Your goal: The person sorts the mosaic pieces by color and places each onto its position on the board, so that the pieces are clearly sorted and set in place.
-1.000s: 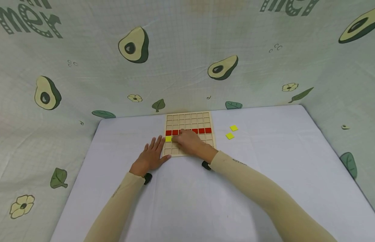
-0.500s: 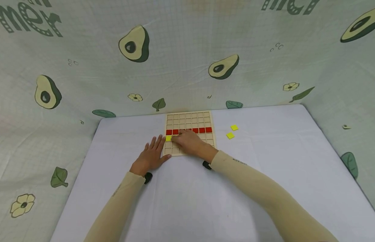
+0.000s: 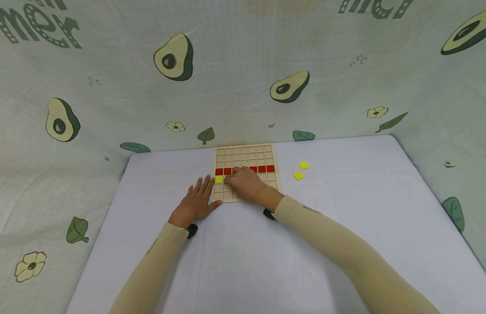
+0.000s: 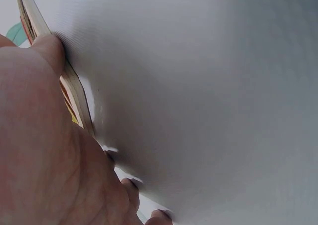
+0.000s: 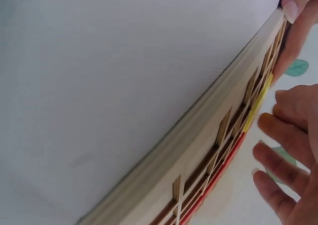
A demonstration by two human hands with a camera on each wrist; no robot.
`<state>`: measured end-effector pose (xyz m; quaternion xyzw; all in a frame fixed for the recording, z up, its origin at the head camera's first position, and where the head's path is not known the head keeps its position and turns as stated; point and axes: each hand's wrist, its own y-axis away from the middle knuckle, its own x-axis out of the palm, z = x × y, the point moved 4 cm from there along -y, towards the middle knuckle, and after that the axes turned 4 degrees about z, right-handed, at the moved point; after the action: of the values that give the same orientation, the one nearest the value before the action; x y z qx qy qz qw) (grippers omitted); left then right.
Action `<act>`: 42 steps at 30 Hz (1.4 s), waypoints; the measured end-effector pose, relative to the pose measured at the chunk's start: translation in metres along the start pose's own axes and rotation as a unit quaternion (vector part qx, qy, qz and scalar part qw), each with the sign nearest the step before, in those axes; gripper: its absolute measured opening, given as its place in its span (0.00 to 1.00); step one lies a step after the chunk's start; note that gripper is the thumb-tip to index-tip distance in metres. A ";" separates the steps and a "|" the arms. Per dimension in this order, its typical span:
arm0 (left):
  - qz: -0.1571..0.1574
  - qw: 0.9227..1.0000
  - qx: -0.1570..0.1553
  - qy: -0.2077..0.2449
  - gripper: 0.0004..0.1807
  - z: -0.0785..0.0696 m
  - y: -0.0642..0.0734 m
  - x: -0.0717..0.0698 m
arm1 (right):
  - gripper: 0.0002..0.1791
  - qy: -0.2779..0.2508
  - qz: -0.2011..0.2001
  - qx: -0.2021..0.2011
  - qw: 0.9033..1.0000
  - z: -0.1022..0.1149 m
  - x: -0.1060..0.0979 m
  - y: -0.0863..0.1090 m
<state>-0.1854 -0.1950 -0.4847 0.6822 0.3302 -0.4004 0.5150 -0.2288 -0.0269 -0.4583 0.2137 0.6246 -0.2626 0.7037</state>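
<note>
A light wooden grid board [image 3: 244,150] lies at the table's back middle, with a row of red square tiles [image 3: 262,168] across it. Just below that row, a yellow tile [image 3: 219,179] fills the leftmost cell. My right hand [image 3: 247,185] reaches over the board, its fingertips at the cell beside this tile, where a sliver of yellow shows. In the right wrist view its fingers [image 5: 283,135] are slightly bent and apart, close over the yellow row. My left hand [image 3: 193,205] rests palm down with fingers spread, its thumb [image 4: 49,51] against the board's edge.
Two loose yellow tiles [image 3: 301,170] lie on the white tablecloth [image 3: 344,187] right of the board. A pale cloth backdrop [image 3: 235,65] with avocado prints rises behind the table's back edge.
My right fingertips have shifted slightly right, uncovering a sliver of yellow next to the leftmost yellow tile. The left hand, the board and the loose tiles stay put.
</note>
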 end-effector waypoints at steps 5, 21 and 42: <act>-0.003 1.000 -0.001 -0.002 0.50 0.001 0.001 0.001 | 0.18 -0.003 0.007 -0.015 1.000 0.001 0.001 0.001; -0.001 1.000 0.000 0.005 0.50 0.000 0.000 0.001 | 0.15 -0.008 0.014 -0.011 1.000 0.000 -0.002 0.004; -0.003 1.000 -0.005 0.018 0.50 -0.002 -0.001 0.001 | 0.23 -0.054 -0.078 0.177 0.980 -0.107 -0.036 0.125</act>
<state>-0.1850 -0.1932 -0.4859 0.6858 0.3430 -0.3882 0.5111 -0.2338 0.1405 -0.4398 0.2707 0.5440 -0.4347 0.6648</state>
